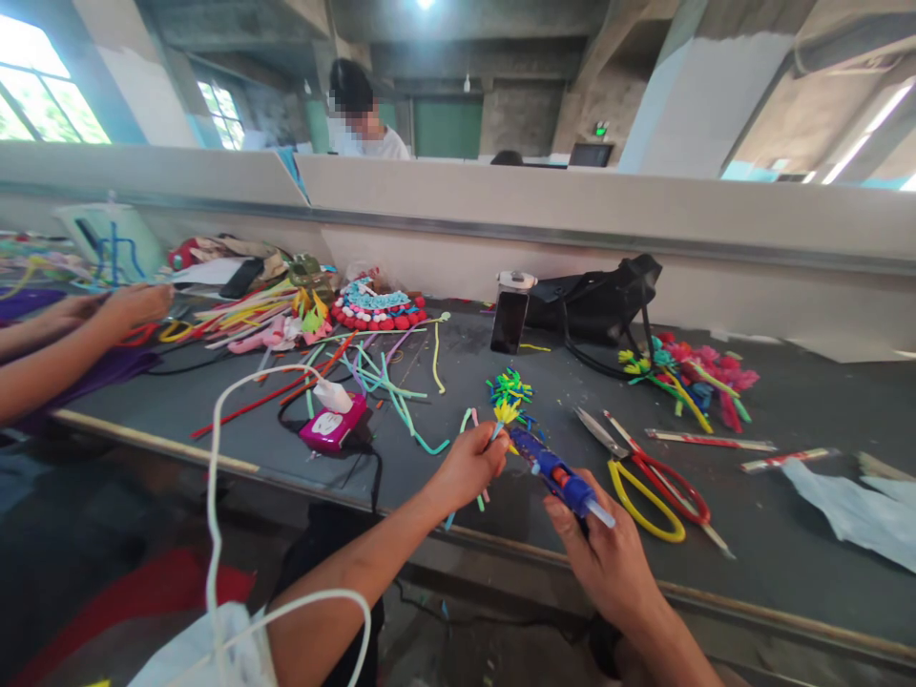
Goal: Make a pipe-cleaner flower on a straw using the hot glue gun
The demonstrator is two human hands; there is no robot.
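My left hand [467,465] is closed on the stems of a small pipe-cleaner flower [509,393] with green, blue and yellow tips, held just above the dark table [801,401]. My right hand [607,553] grips a blue hot glue gun [560,474]. Its nozzle points at the base of the flower, close to my left fingers. Both hands are near the table's front edge.
Scissors with yellow and red handles [648,477] lie right of the glue gun. Loose pipe cleaners [372,377], a pink device [333,425] with a white cable, a phone [510,320], a black bag [597,301] and finished flowers [687,372] lie around. Another person's arms [72,334] work at left.
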